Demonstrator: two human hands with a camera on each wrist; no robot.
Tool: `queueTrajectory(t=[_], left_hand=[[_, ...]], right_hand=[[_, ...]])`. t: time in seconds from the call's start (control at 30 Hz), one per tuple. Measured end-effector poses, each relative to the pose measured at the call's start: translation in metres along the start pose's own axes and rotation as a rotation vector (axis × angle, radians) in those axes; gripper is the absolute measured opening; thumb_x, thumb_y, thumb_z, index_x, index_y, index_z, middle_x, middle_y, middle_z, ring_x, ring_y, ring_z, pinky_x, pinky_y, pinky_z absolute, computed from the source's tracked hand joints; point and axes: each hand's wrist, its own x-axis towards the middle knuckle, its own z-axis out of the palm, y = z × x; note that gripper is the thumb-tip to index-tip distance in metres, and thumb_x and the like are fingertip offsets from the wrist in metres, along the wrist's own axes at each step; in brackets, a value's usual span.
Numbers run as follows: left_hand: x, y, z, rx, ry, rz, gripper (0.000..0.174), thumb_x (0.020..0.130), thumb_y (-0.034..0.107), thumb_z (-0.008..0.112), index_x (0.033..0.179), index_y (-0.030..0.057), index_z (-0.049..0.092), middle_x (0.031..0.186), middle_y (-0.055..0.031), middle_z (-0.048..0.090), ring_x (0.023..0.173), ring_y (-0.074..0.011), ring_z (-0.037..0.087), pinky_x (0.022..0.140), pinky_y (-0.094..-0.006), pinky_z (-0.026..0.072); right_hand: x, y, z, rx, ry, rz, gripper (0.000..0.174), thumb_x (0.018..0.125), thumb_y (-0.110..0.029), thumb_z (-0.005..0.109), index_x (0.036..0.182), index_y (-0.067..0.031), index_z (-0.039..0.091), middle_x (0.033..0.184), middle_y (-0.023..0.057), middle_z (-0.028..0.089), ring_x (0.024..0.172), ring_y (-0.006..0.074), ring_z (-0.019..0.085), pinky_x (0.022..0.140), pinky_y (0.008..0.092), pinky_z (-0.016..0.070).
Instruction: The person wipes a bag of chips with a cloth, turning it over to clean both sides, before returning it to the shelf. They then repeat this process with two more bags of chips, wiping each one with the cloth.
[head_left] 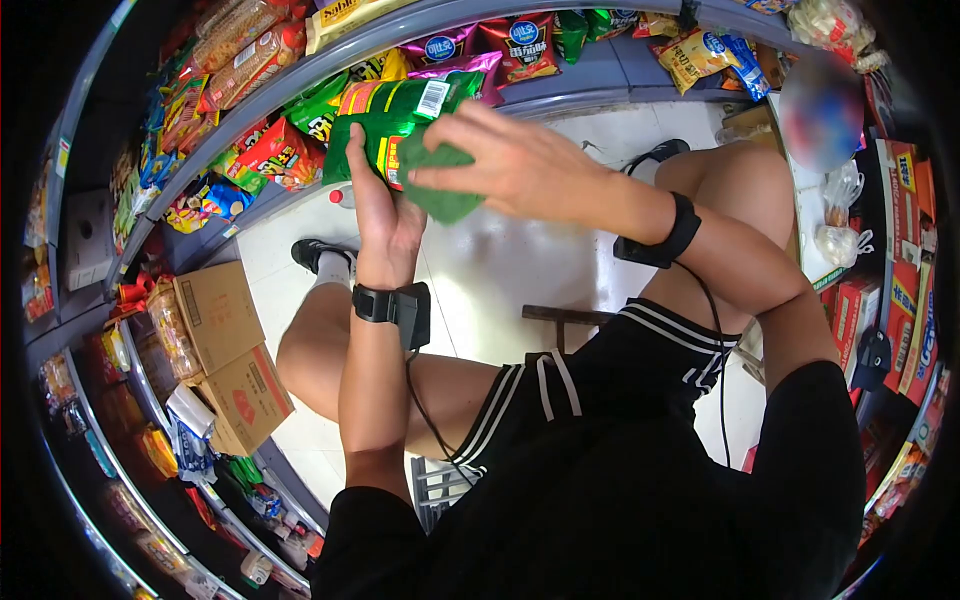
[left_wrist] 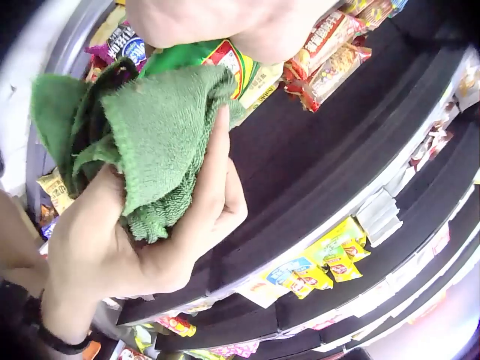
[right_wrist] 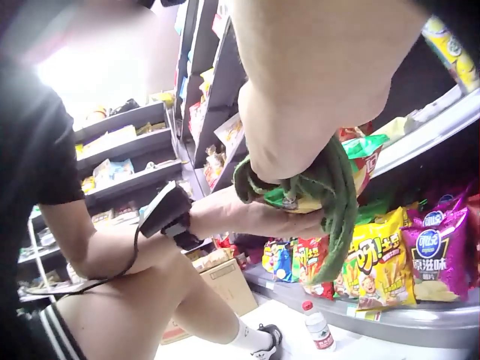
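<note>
A green snack bag (head_left: 372, 105) with a barcode is held up in the left hand (head_left: 388, 225), whose thumb lies along its near side. In the right hand (head_left: 500, 155) is a green cloth (head_left: 440, 190), bunched against the bag's lower right part. Seen from the left wrist, the folded cloth (left_wrist: 161, 127) sits between the right hand's thumb and fingers (left_wrist: 217, 172) and covers much of the bag (left_wrist: 180, 56). The right wrist view shows the cloth (right_wrist: 341, 214) hanging down beside the left hand's fingers, with most of the bag hidden behind it.
A curved shelf edge (head_left: 270, 95) with several snack bags runs just beyond the hands. Cardboard boxes (head_left: 235, 350) stand at left. A bottle with a red cap (right_wrist: 319, 330) is on the floor below. Stocked shelves (head_left: 900, 260) line the right side.
</note>
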Motion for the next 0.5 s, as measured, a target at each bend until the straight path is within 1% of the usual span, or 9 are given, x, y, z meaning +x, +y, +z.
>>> queueTrajectory(t=[0.07, 0.1, 0.13, 0.2, 0.27, 0.33, 0.37, 0.47, 0.5], left_hand=[[-0.001, 0.005, 0.004, -0.057, -0.023, 0.025, 0.058, 0.12, 0.054, 0.056, 0.157, 0.0103, 0.065, 0.149, -0.0098, 0.075, 0.13, -0.027, 0.074, 0.116, -0.0466, 0.0594], [-0.004, 0.006, 0.008, -0.052, -0.012, 0.037, 0.058, 0.121, 0.052, 0.056, 0.16, 0.0099, 0.062, 0.152, -0.0099, 0.073, 0.134, -0.0272, 0.073, 0.12, -0.0465, 0.0571], [-0.007, 0.009, 0.012, -0.057, -0.013, 0.045, 0.058, 0.121, 0.052, 0.056, 0.16, 0.0099, 0.062, 0.152, -0.0099, 0.073, 0.134, -0.0272, 0.073, 0.12, -0.0465, 0.0571], [-0.012, 0.013, 0.014, -0.01, 0.005, 0.042, 0.06, 0.121, 0.052, 0.057, 0.162, 0.0091, 0.06, 0.153, -0.0098, 0.073, 0.137, -0.027, 0.071, 0.121, -0.0457, 0.0558], [-0.011, 0.013, 0.014, -0.021, -0.005, 0.046, 0.06, 0.121, 0.052, 0.057, 0.163, 0.009, 0.059, 0.154, -0.0101, 0.073, 0.138, -0.0271, 0.071, 0.122, -0.0457, 0.0556], [-0.012, 0.013, 0.016, -0.027, -0.016, 0.045, 0.061, 0.12, 0.052, 0.057, 0.163, 0.0088, 0.058, 0.155, -0.0103, 0.072, 0.139, -0.0272, 0.07, 0.122, -0.0457, 0.0554], [-0.014, 0.013, 0.018, -0.032, -0.024, 0.053, 0.061, 0.12, 0.052, 0.057, 0.164, 0.0087, 0.058, 0.156, -0.0106, 0.072, 0.139, -0.0275, 0.07, 0.123, -0.0458, 0.0555], [-0.014, 0.014, 0.016, -0.047, -0.04, 0.053, 0.062, 0.12, 0.052, 0.057, 0.164, 0.0083, 0.057, 0.157, -0.0111, 0.071, 0.141, -0.0279, 0.07, 0.123, -0.0459, 0.0555], [-0.014, 0.015, 0.016, -0.058, -0.05, 0.045, 0.062, 0.12, 0.052, 0.057, 0.165, 0.0081, 0.057, 0.158, -0.0113, 0.071, 0.141, -0.0281, 0.07, 0.124, -0.0459, 0.0553]], right_hand=[[0.002, 0.012, -0.006, -0.073, 0.098, 0.068, 0.072, 0.074, 0.005, 0.083, 0.14, -0.0246, 0.08, 0.133, 0.004, 0.064, 0.124, 0.0288, 0.064, 0.089, 0.041, 0.0651], [0.004, 0.016, -0.011, -0.063, 0.134, 0.116, 0.072, 0.075, 0.007, 0.082, 0.14, -0.0238, 0.081, 0.132, 0.0053, 0.064, 0.124, 0.0309, 0.064, 0.093, 0.0443, 0.0625], [0.004, 0.021, -0.014, -0.064, 0.131, 0.107, 0.072, 0.075, 0.007, 0.082, 0.14, -0.0238, 0.081, 0.132, 0.0053, 0.064, 0.124, 0.0309, 0.064, 0.093, 0.0443, 0.0625], [0.003, 0.028, -0.019, -0.097, 0.153, 0.233, 0.072, 0.074, 0.008, 0.082, 0.139, -0.0229, 0.083, 0.13, 0.006, 0.064, 0.123, 0.0318, 0.064, 0.097, 0.045, 0.0605], [0.002, 0.029, -0.022, -0.086, 0.146, 0.241, 0.071, 0.074, 0.009, 0.081, 0.139, -0.0218, 0.084, 0.131, 0.0058, 0.064, 0.123, 0.0322, 0.064, 0.101, 0.045, 0.0592], [0.002, 0.028, -0.023, -0.117, 0.182, 0.207, 0.067, 0.076, 0.003, 0.085, 0.139, -0.0215, 0.082, 0.129, 0.0054, 0.063, 0.121, 0.0308, 0.063, 0.095, 0.0441, 0.0625], [0.002, 0.028, -0.023, -0.115, 0.18, 0.206, 0.067, 0.076, 0.003, 0.085, 0.139, -0.0215, 0.082, 0.129, 0.0054, 0.063, 0.121, 0.0308, 0.063, 0.095, 0.0441, 0.0625], [0.003, 0.027, -0.023, -0.024, 0.221, 0.211, 0.07, 0.074, 0.006, 0.084, 0.14, -0.0199, 0.082, 0.13, 0.0061, 0.063, 0.123, 0.0324, 0.063, 0.098, 0.0446, 0.0608], [0.003, 0.027, -0.025, 0.016, 0.224, 0.211, 0.074, 0.072, 0.009, 0.08, 0.141, -0.0179, 0.082, 0.13, 0.0091, 0.063, 0.124, 0.033, 0.064, 0.103, 0.045, 0.0585]])
